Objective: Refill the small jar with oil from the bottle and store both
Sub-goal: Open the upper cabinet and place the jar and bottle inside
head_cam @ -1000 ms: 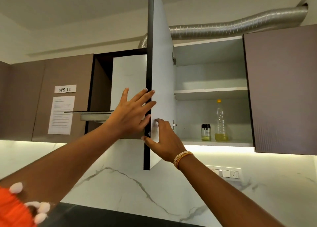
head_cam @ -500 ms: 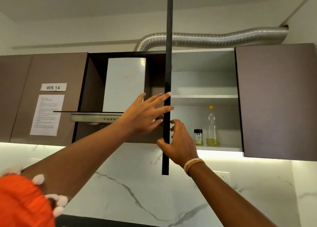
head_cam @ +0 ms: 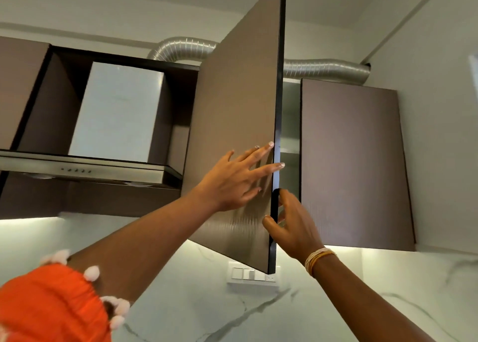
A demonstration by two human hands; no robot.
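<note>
— Since half a second ago we have swung the cabinet door [head_cam: 232,134] most of the way across; its brown front now faces us, and the bottle and small jar on the lower shelf are hidden behind it.

— How do our hands stand?

— Our left hand [head_cam: 232,181] lies flat on the door's front, fingers spread near its free edge. Our right hand [head_cam: 292,222] pinches that dark edge low down, thumb in front, fingers curled behind.

— And beside it?

— Only a narrow gap remains between the door's edge and the closed neighbouring door [head_cam: 354,160]; the range hood [head_cam: 85,168] sits to the left.
</note>
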